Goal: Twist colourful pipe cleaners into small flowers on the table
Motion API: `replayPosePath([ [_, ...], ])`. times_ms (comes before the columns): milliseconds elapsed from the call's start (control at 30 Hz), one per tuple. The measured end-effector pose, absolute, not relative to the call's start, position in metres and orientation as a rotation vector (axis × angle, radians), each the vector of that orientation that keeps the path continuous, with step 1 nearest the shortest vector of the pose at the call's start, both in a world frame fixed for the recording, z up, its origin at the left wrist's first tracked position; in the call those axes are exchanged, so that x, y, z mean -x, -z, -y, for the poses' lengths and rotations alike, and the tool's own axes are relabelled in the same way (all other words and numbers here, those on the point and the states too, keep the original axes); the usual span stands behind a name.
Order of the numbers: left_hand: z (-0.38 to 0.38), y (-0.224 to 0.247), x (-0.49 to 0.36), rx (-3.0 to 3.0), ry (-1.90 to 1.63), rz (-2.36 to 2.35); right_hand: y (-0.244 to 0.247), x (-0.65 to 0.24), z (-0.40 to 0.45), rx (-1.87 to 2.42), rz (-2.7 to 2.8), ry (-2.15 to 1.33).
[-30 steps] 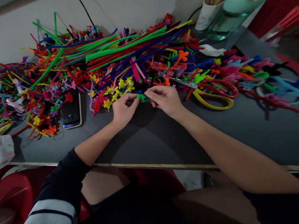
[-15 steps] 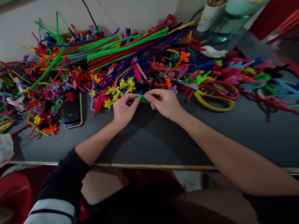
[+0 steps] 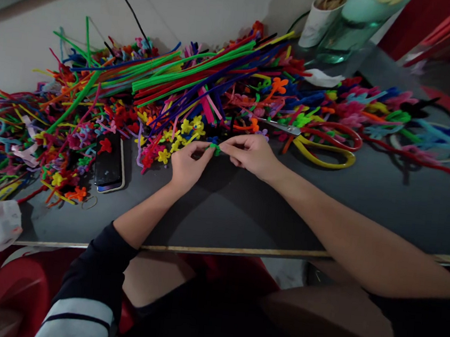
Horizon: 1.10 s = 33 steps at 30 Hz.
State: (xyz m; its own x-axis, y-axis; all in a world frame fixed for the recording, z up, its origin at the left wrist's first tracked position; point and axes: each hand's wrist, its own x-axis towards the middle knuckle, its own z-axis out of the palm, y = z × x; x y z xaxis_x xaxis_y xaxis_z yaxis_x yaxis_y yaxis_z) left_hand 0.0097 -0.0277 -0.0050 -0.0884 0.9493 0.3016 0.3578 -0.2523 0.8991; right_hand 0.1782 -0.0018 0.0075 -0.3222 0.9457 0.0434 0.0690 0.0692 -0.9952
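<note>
Between my two hands is a small green pipe cleaner piece (image 3: 216, 148), bent into a compact shape whose details I cannot make out. My left hand (image 3: 190, 166) pinches it from the left between thumb and forefinger. From the right, the thumb and forefinger of my right hand (image 3: 250, 154) close on its other side. Just behind the hands lie small yellow pipe cleaner flowers (image 3: 189, 127). A bundle of straight pipe cleaners (image 3: 194, 74), green, red and purple, rests on the heap beyond.
Scissors (image 3: 324, 144) with red and yellow handles lie right of my hands. A phone (image 3: 108, 164) is at the left with a red flower on it. A white cup (image 3: 315, 25) and a greenish bottle (image 3: 343, 36) stand at the back right. The table's front edge (image 3: 232, 251) runs below my forearms.
Both hands stay at nearly the same spot, still pinching the green piece. My fingers have shifted slightly and a little more of the green shows between them.
</note>
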Motion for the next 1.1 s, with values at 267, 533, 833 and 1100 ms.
replayPosePath([
  [267,0.020,0.012,-0.007,-1.580,-1.315,-1.324,-0.001,-0.175,-0.001,1.050,1.442,-1.103],
  [533,0.018,0.011,-0.008,-1.281,-1.266,-1.247,0.000,-0.174,0.004,1.041,1.682,-0.945],
  [833,0.019,0.010,-0.007,-1.335,-1.303,-1.273,-0.003,-0.172,0.008,1.047,1.686,-0.814],
  [1100,0.024,0.011,-0.008,-1.428,-1.323,-1.314,-0.006,-0.169,0.015,1.028,1.717,-0.541],
])
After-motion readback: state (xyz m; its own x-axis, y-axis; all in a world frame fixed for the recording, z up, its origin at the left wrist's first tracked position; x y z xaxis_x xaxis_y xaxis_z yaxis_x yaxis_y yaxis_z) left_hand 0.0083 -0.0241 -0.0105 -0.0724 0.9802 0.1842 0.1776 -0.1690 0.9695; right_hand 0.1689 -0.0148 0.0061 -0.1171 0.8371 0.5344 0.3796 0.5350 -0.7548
